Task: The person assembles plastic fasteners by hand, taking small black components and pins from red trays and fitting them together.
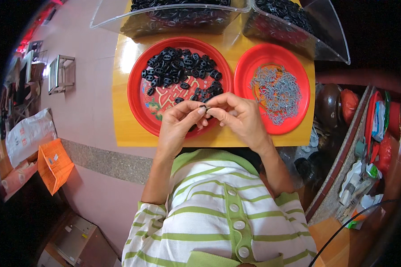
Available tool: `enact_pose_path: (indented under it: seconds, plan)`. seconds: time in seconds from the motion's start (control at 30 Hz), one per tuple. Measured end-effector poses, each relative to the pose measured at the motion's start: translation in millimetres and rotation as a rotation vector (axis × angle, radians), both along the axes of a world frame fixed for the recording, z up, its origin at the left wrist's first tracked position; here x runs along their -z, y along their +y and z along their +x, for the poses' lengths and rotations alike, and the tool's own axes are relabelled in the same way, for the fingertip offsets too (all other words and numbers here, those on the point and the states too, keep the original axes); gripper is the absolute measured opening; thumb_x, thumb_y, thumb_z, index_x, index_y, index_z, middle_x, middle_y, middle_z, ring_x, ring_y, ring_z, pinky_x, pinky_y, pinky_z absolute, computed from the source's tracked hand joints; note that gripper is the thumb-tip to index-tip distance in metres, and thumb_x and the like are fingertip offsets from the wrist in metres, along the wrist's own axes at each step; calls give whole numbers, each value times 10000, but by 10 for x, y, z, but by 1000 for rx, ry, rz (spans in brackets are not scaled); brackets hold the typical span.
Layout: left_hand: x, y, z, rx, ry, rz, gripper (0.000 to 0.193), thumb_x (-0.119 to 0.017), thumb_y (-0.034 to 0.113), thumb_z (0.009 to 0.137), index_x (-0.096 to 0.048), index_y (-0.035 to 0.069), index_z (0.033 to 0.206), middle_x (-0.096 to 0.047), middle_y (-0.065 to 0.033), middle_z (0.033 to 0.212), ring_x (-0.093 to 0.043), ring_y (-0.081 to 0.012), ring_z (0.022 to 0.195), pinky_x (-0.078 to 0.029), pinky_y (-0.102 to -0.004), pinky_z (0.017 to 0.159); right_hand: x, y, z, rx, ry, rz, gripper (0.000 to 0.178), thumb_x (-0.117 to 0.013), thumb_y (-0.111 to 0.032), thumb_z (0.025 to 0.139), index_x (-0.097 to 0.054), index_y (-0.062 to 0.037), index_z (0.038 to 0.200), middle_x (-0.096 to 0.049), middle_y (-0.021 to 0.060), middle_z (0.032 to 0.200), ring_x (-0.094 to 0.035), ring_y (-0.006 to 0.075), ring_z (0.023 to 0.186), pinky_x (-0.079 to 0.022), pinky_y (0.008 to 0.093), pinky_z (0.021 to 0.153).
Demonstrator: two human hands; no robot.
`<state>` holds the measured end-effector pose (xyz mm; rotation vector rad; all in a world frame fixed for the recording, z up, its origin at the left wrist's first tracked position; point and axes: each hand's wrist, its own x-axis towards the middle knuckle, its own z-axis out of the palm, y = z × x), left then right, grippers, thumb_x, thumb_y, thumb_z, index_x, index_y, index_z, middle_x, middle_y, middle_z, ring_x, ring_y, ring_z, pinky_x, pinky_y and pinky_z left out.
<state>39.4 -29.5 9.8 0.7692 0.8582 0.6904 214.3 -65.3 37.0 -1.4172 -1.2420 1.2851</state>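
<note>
My left hand (pixel 178 122) and my right hand (pixel 241 116) meet over the near right edge of a red round tray (pixel 136 107). Between the thumb and forefinger of my left hand is a small black plastic piece (pixel 203 107). The fingertips of my right hand are pinched together right beside it; what they hold is too small to make out. Many black oval pieces with holes (pixel 176 62) lie in the tray, mostly toward its far side. To the right, a red plate (pixel 243 75) holds a heap of small grey metal pins or screws (pixel 278 93).
Two clear plastic bins, one on the left (pixel 173 22) and one on the right (pixel 294 33), hold more black pieces at the table's far edge. The yellow table (pixel 122 89) ends near my body. An orange bag (pixel 55 164) and a metal stool (pixel 61 73) are at left; cluttered goods stand at right.
</note>
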Motion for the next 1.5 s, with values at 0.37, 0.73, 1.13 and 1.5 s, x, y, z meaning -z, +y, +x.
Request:
enact_pose_path:
  seconds: [0.37, 0.73, 1.13, 1.5]
  plan:
    - [23, -51, -210, 28, -34, 125, 118, -571, 26, 889, -627, -12, 985, -641, -46, 865, -590, -78, 740, -492, -208, 683, 312, 614, -358, -3, -801, 439, 140, -675, -164, 765, -623, -69, 854, -563, 79, 866, -573, 254, 850, -493, 363, 672]
    - [86, -3, -228, 29, -95, 115, 115, -571, 21, 889, -622, -20, 983, -636, -36, 853, -585, -68, 731, -491, -199, 681, 316, 627, -436, -21, -756, 402, 145, -681, -140, 763, -615, -53, 859, -569, 69, 853, -569, 253, 835, -469, 364, 694]
    - [88, -30, -228, -31, -94, 152, 125, -565, 19, 886, -619, -24, 990, -645, -58, 885, -607, -88, 749, -504, -216, 665, 240, 443, -333, 45, -483, 337, 167, -650, -26, 781, -598, -21, 940, -600, 80, 825, -622, 166, 715, -493, 261, 633]
    - [-153, -15, -109, -139, -94, 187, 130, -552, 44, 902, -612, -35, 986, -660, -102, 881, -625, -131, 734, -497, -233, 656, 64, 110, -113, 91, 144, 154, 176, -592, -3, 862, -611, 6, 1036, -618, 33, 925, -578, 73, 783, -483, 211, 663]
